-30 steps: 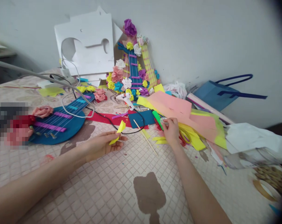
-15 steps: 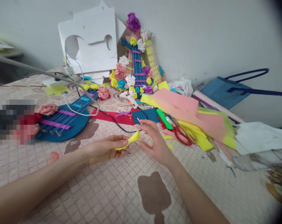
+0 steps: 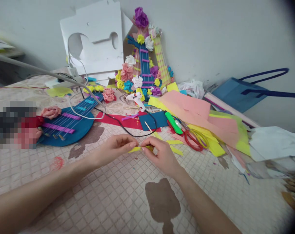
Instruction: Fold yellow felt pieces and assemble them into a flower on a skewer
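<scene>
Between my hands is a small strip of yellow crepe paper (image 3: 134, 149), mostly hidden by my fingers. My left hand (image 3: 118, 145) pinches one end, thumb on the near side. Close against it, fingertips almost touching, my right hand (image 3: 161, 152) pinches the other end of the strip. Just beyond my right hand, a thin stick (image 3: 148, 126) lies over a blue paper piece (image 3: 154, 120), with loose yellow strips (image 3: 176, 150) to its right.
A white glue gun (image 3: 137, 100) stands behind, its black cable looping forward. Scissors (image 3: 193, 139), a green cutter (image 3: 173, 122) and coloured paper sheets (image 3: 186, 107) lie to the right. A blue paper guitar (image 3: 71, 130) lies left; flower-covered guitars (image 3: 145, 65) lean on the wall.
My right hand has closed onto the yellow strip, which was held only by my left hand. The thin stick that was by my right fingers now lies beyond them.
</scene>
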`<state>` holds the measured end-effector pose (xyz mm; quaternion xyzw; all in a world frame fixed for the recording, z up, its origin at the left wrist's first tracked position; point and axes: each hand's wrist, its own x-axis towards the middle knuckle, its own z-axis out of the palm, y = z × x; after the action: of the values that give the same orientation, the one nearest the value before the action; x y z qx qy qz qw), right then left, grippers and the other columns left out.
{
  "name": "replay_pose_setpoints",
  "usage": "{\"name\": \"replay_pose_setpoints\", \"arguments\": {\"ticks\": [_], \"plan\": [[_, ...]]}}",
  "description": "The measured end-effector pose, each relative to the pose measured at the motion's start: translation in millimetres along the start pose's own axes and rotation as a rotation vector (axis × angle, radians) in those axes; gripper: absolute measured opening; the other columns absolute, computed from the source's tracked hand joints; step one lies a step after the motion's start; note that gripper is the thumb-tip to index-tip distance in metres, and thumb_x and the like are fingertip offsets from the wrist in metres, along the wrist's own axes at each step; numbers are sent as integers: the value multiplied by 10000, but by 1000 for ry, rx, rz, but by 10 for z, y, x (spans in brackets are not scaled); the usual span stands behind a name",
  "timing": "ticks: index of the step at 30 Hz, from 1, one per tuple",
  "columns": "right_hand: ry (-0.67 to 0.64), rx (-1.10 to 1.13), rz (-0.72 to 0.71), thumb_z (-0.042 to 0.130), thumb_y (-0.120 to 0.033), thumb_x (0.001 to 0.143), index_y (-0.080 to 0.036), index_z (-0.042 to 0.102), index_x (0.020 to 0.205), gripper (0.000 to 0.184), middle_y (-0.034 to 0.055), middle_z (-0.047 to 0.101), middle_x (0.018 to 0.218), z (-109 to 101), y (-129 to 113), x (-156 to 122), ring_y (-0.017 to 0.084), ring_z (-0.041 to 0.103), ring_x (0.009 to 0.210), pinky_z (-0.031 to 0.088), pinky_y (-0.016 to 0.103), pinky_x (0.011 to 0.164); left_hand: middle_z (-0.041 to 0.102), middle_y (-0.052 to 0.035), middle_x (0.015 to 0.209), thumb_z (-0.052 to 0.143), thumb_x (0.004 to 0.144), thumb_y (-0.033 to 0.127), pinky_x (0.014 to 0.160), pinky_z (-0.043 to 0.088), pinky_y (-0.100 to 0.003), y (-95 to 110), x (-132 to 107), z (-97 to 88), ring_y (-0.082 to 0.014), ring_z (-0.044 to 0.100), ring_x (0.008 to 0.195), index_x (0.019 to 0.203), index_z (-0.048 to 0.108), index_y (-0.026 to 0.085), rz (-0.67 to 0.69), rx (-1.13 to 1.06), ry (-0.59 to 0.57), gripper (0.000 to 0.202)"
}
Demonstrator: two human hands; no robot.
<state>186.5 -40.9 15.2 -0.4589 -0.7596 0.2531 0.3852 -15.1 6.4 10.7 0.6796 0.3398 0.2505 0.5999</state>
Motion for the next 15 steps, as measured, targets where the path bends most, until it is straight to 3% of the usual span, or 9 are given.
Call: {"name": "replay_pose_setpoints", "arguments": {"ticks": [4,9,12,15], "plan": [[0,-3,68,529,-120,812,-195,585,829,95,-12,617,774,32,-19,-4,115,562,694,414,223,615,695,-44,945,613,803,309,811,492,-314,65,-37,52,-176,630,862,950,653,168,133,266,94,208],[-7,58,174,519,-136,799,-194,563,788,74,-22,589,726,70,-61,-3,109,534,652,392,218,570,693,-21,865,550,840,207,722,503,-267,39,-61,91,-143,630,780,914,651,173,236,420,173,129],[-19,152,278,518,-157,799,-193,540,766,53,-32,554,691,88,-68,0,102,517,612,393,217,547,677,-27,864,524,860,151,721,497,-251,0,-68,88,-133,623,790,909,636,165,414,549,193,124],[-33,250,356,526,-188,807,-195,523,756,51,-41,529,672,105,-35,0,95,507,569,400,222,534,662,-51,950,513,888,146,798,479,-299,-32,-71,75,-162,600,888,960,619,167,620,763,194,130]]}}
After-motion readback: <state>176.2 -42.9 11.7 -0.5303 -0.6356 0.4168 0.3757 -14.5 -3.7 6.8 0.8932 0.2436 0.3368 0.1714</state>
